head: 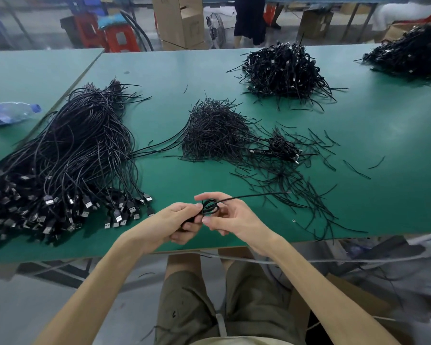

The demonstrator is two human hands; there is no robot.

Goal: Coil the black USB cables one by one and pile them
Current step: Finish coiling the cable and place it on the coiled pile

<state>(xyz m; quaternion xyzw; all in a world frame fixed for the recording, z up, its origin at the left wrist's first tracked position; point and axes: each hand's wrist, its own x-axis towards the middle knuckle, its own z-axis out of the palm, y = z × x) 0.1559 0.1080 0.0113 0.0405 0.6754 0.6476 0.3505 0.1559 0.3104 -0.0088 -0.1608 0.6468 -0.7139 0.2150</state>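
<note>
— Step in hand?
— Coiling, I judge, and near its end. The cable (210, 207) is wound in small loops just over the table's (358, 195) near edge, at its middle. The left hand (182, 221) pinches the loops from the left. The right hand (230, 217) curls thumb and fingers round them from the right.
— What is left of it?
— A tail (256, 195) sticks out straight to the right, above the table. The next move, I think, calls for winding it in without letting the loops spring.
— Then where?
— The pile (286, 70) of coiled ones lies by the far edge, right of middle, and a second pile (413, 53) lies at the far right corner. A long reach either way.
— Anything in the way?
— A heap of short strands (217, 130) at the table's middle lies between hands and pile, with loose ones scattered toward the near edge. The bundle (72, 158) of uncoiled cables fills the left side, plugs toward the near edge. A bottle (10, 113) lies at the left edge, well apart.
</note>
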